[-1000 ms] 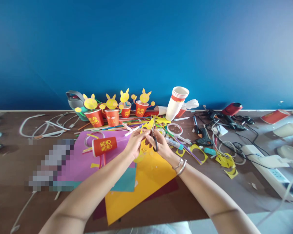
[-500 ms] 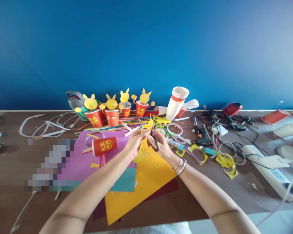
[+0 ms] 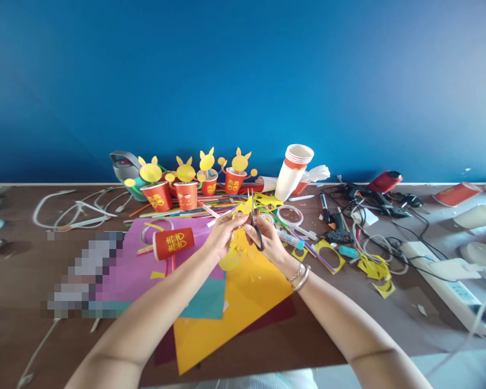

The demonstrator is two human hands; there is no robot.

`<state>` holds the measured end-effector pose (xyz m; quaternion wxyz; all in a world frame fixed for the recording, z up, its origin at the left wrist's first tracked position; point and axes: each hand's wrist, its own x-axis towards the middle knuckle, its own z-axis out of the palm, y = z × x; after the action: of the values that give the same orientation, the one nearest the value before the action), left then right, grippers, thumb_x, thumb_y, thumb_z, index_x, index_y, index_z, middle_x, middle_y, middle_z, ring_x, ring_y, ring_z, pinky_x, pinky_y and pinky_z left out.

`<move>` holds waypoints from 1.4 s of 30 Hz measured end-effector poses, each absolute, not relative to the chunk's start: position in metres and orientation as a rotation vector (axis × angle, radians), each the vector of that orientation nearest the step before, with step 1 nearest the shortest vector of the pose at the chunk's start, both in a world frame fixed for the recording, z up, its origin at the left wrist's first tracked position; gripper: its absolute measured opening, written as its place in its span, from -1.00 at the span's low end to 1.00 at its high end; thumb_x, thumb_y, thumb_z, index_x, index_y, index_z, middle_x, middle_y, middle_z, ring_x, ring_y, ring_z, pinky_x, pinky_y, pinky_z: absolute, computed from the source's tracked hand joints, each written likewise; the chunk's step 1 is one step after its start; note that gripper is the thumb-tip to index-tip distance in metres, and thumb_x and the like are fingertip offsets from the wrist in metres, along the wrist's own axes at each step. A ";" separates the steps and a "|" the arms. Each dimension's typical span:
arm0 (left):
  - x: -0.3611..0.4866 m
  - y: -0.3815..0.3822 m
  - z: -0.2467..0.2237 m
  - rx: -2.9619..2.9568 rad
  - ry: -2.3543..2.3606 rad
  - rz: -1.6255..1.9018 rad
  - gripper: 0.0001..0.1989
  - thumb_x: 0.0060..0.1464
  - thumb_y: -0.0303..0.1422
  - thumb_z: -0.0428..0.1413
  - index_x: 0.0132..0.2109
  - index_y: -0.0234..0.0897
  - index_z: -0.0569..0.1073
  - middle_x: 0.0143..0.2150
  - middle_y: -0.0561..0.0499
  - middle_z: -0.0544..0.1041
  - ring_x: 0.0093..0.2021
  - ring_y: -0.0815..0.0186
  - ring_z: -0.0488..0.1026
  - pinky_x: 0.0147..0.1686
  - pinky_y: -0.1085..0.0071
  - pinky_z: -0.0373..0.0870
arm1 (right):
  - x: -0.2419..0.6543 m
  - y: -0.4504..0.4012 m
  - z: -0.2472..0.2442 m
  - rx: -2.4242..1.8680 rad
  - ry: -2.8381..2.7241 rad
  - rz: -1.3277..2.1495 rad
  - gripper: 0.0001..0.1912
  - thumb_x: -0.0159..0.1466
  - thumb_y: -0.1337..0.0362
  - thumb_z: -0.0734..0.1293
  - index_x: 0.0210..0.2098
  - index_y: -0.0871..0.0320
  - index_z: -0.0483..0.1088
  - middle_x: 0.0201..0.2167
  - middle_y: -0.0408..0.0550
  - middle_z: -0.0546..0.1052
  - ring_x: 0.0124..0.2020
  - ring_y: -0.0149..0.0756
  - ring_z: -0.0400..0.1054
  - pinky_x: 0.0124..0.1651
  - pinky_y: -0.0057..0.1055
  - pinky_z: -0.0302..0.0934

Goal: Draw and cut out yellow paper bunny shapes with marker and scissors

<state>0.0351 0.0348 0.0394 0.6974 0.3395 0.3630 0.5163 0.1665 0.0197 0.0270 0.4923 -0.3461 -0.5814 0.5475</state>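
Note:
Between the fingers of my left hand is a small piece of yellow paper. My right hand grips black-handled scissors, their blades pointing away from me beside the paper's right edge. Both hands hover over an orange-yellow sheet, where more yellow cut pieces lie below them. To the left, a red paper cup rests on its side on a purple sheet.
Red cups with yellow rabbit-like heads stand along the back. A stack of white cups leans nearby. Rightward are a roll of tape, a black glue gun, tangled cables and a power strip.
The yellow paper has turned a little in my left fingers, and its shape beside the blades looks different. My right hand keeps hold of the scissors in nearly the same spot.

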 end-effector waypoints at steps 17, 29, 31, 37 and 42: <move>0.032 0.038 0.041 0.783 0.837 1.170 -0.81 -0.26 -0.32 0.30 -0.53 -0.28 0.44 -0.56 0.09 0.45 -0.51 0.40 0.43 -0.49 0.51 0.34 | 0.166 0.018 0.031 -0.858 -1.402 1.339 -0.63 0.13 -0.03 0.36 -0.38 0.16 0.29 -0.63 -0.26 0.25 -0.64 -0.52 0.09 -0.60 -0.53 0.01; 0.029 0.041 0.037 0.758 0.850 1.189 -0.87 -0.22 -0.36 0.28 -0.50 -0.27 0.47 -0.55 0.11 0.42 -0.53 0.47 0.35 -0.51 0.53 0.23 | 0.166 0.018 0.027 -0.851 -1.393 1.361 -0.64 0.15 -0.02 0.35 -0.36 0.15 0.28 -0.64 -0.27 0.23 -0.64 -0.52 0.09 -0.60 -0.54 0.00; 0.029 0.041 0.036 0.749 0.854 1.192 -0.87 -0.23 -0.37 0.28 -0.50 -0.28 0.47 -0.54 0.10 0.42 -0.52 0.47 0.35 -0.50 0.53 0.23 | 0.166 0.018 0.027 -0.842 -1.394 1.358 -0.65 0.15 -0.01 0.35 -0.36 0.16 0.29 -0.63 -0.27 0.23 -0.64 -0.52 0.08 -0.60 -0.54 0.00; 0.028 0.043 0.033 0.739 0.864 1.196 -0.87 -0.22 -0.37 0.29 -0.49 -0.28 0.48 -0.53 0.09 0.43 -0.51 0.47 0.34 -0.48 0.53 0.23 | 0.165 0.017 0.028 -0.845 -1.374 1.372 -0.63 0.13 -0.03 0.36 -0.37 0.15 0.27 -0.65 -0.28 0.22 -0.66 -0.53 0.08 -0.61 -0.54 -0.02; 0.027 0.044 0.034 0.774 0.877 1.212 -0.86 -0.21 -0.35 0.29 -0.47 -0.29 0.50 -0.51 0.09 0.44 -0.49 0.46 0.32 -0.46 0.54 0.22 | 0.165 0.016 0.030 -0.865 -1.355 1.378 -0.62 0.12 -0.04 0.36 -0.38 0.15 0.26 -0.66 -0.29 0.22 -0.66 -0.53 0.07 -0.62 -0.54 -0.02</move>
<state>0.0268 0.0443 0.0337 0.6658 0.3427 0.3883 0.5370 0.1647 0.0165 0.0298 0.4899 -0.3559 -0.5580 0.5675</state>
